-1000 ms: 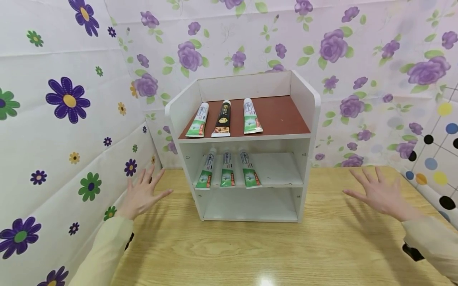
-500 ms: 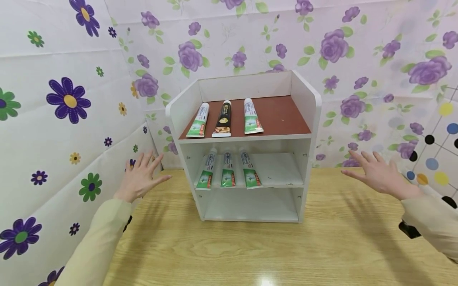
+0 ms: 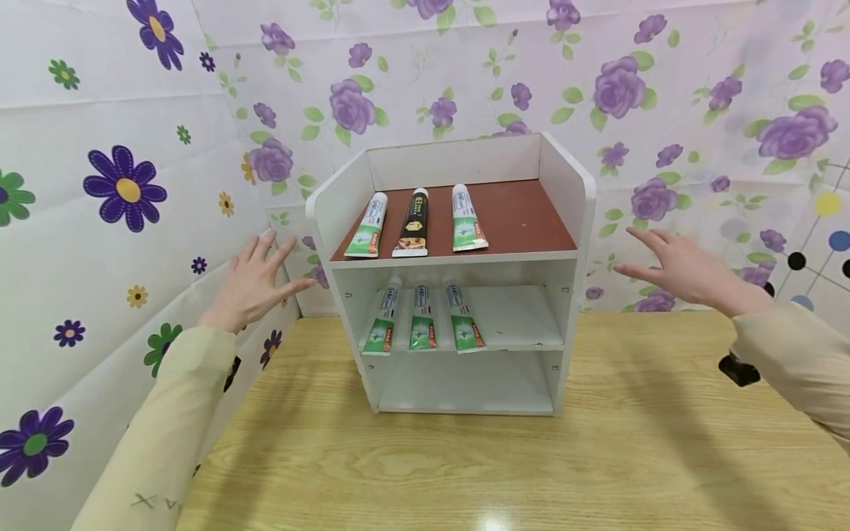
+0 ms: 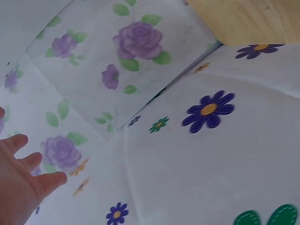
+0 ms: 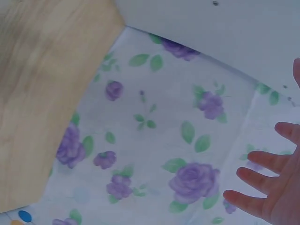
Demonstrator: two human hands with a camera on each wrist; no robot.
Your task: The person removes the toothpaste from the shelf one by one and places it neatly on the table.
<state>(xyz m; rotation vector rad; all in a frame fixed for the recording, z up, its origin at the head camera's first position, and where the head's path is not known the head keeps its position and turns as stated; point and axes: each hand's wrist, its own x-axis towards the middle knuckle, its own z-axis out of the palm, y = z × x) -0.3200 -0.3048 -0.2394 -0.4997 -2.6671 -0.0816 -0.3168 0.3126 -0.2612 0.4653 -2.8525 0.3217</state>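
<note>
A white three-tier shelf unit (image 3: 571,221) stands at the back of a wooden table (image 3: 465,472). Its brown top tier holds three tubes: a green-and-white tube (image 3: 367,226), a black tube (image 3: 413,223) and another green-and-white tube (image 3: 467,218). On the middle tier lie three more green-and-white tubes (image 3: 421,317). The bottom tier holds nothing. My left hand (image 3: 255,279) hovers open in the air left of the unit, fingers spread. My right hand (image 3: 677,267) hovers open to the right, at top-tier height. Neither touches anything.
Floral sheets cover the walls: purple roses (image 3: 617,85) behind, daisies (image 3: 126,188) on the left, and coloured dots (image 3: 826,203) at the far right. The wrist views show only wall sheet, a table corner (image 5: 42,93) and fingertips (image 4: 28,173).
Both hands have risen from just above the table to the height of the top tier and drawn slightly closer to the unit's sides. The tubes have not moved.
</note>
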